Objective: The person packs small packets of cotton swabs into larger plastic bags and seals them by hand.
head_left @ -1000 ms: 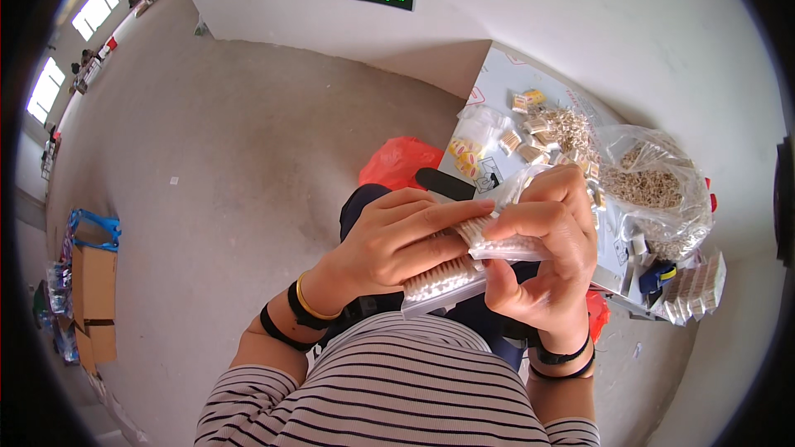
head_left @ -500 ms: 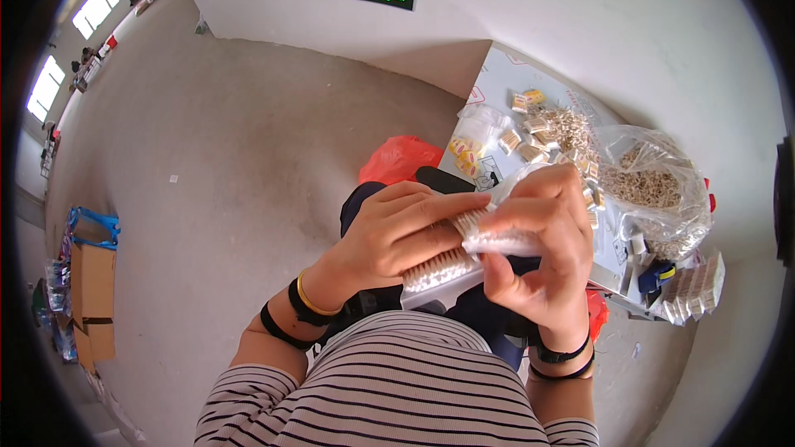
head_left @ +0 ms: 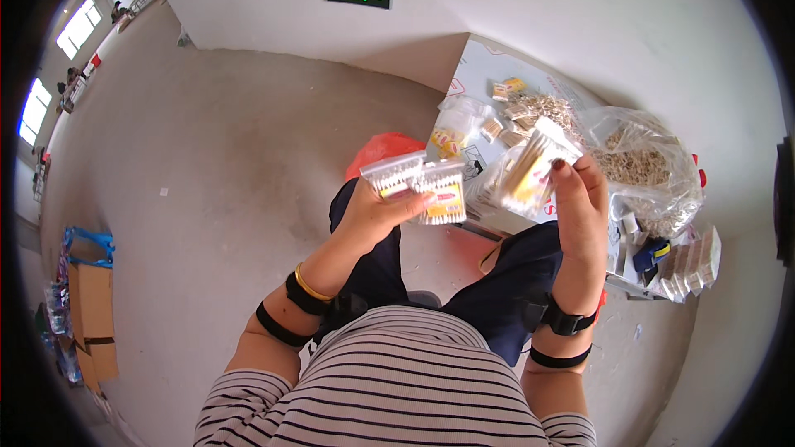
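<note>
My left hand (head_left: 364,222) is closed on small clear packs of cotton swabs (head_left: 445,197), at least two side by side, with white tips along the top and yellow-and-red labels. Its thumb presses on the front of the right-hand pack. My right hand (head_left: 582,215) pinches another cotton swab pack (head_left: 537,167), tilted and partly blurred, by its edge between thumb and fingers. That pack is held over the near side of the table (head_left: 484,62), apart from the left hand's packs. Behind it on the table lie a heap of loose cotton swabs (head_left: 553,108) and several bundles.
A large clear bag of swabs (head_left: 642,157) stands at the table's right. Beside it are a blue-and-yellow tool (head_left: 652,253) and stacked packs (head_left: 694,266). A clear container (head_left: 464,114) sits by yellow labels (head_left: 447,142). A red plastic bag (head_left: 379,151) is left of the table; a cardboard box (head_left: 91,298) stands far left.
My hands were together over my lap, fingers on swab packs. Now they are apart: the left has packs with labels facing up, the right has raised one pack toward the table.
</note>
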Demonstrator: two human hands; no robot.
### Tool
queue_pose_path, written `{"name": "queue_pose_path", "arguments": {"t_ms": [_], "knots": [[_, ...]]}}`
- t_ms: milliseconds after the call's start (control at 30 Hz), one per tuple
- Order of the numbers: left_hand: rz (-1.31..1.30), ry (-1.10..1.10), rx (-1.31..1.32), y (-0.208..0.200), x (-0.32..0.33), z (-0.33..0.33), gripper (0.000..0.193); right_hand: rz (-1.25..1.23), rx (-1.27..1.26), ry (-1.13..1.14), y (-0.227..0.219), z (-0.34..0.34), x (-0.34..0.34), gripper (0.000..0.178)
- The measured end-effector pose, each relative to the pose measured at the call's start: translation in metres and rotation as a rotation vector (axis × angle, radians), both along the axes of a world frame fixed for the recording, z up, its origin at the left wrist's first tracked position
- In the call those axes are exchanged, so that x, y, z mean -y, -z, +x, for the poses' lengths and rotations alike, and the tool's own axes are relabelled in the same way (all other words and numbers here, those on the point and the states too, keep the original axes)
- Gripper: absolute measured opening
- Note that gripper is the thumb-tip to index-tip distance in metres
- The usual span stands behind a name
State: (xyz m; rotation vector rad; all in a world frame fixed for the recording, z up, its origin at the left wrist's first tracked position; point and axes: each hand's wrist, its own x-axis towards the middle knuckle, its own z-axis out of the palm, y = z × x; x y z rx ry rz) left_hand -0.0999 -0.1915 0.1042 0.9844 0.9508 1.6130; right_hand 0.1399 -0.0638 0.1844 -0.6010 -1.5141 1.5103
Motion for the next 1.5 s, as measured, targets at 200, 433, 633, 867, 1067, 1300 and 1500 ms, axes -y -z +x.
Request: {"name": "queue_pose_path", "arguments": {"t_ms": [200,433,633,867,1067,1300,1500], "knots": [[-0.081,0.012,0.137,0.006,-0.008,0.024,0.040,-0.026,0.260,-0.283,0.035,-0.011,0.019,0.024],[-0.203,0.027,0.116,0.040,0.002,0.045,0.042,-0.154,0.127,-0.285,0.086,-0.008,0.039,0.036],[-0.257,0.103,0.040,0.049,-0.020,0.047,0.037,-0.388,0.142,-0.206,0.097,0.016,0.030,0.025],[-0.072,0.197,-0.219,0.036,-0.065,0.052,0.034,-0.073,0.071,0.446,0.091,0.039,-0.048,0.020],[0.275,0.215,-1.133,0.043,-0.100,0.073,0.023,0.745,1.184,0.405,0.074,0.027,-0.103,0.021],[0.217,0.148,-1.406,0.074,-0.122,0.101,0.018,0.467,1.548,0.279,0.118,-0.020,-0.147,0.031],[0.198,0.138,-1.427,0.088,-0.127,0.107,0.019,0.029,1.004,0.020,0.127,0.010,-0.149,0.030]]}}
